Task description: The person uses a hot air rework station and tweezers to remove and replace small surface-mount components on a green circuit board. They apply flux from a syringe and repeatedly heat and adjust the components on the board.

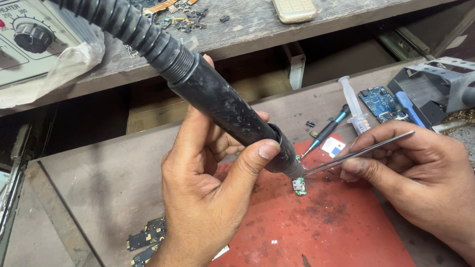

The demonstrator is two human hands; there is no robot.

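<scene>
1. Gripping the black hot-air handpiece (pixel 232 111) in my left hand (pixel 208 183), I have thumb and fingers wrapped tight round its barrel; its ribbed hose runs up and away to the left.
2. Its nozzle points down at the small green circuit board (pixel 299 186), which lies on the red work mat (pixel 341 222) just below and right of my left thumb.
3. My right hand (pixel 410 168) pinches a pair of metal tweezers (pixel 358 154) closed between thumb and fingers; their tips reach left to just beside the nozzle, above the little board. Whether the tips touch the board I cannot tell.
4. The nozzle end and the handpiece barrel hide part of the board's upper edge from me.
5. Behind the mat lie a dark-handled screwdriver (pixel 326 131), a clear syringe (pixel 354 104) and a blue circuit board (pixel 381 103).
6. A grey metal stand (pixel 435 84) sits at the far right.
7. Dark board strips (pixel 146 236) lie on the bench by my left wrist.
8. On the upper shelf sit a station with a black knob (pixel 32 37) and a beige phone (pixel 294 10).
</scene>
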